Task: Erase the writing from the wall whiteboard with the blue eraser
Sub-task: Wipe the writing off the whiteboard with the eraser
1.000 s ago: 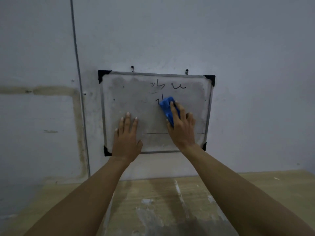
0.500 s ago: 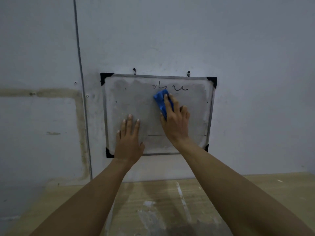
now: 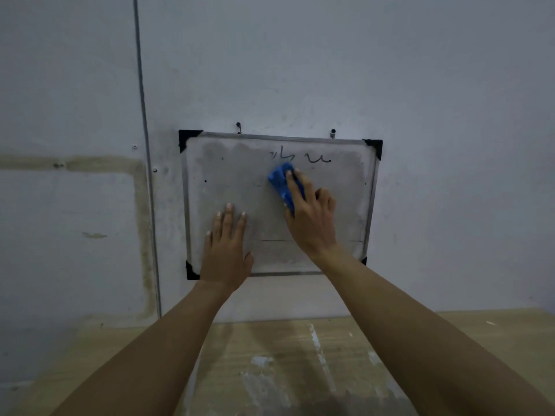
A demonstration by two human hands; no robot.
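Head view: blue eraser (image 3: 281, 183) under right hand (image 3: 310, 219)

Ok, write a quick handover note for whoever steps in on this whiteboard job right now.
Left hand: flat and open on the whiteboard, lower left, bracing it.
Right hand: pressing the blue eraser against the board's upper middle.
Done: most of the surface is wiped to a grey smear.
Left: dark marks along the top, just above the eraser, plus a faint line near the bottom.
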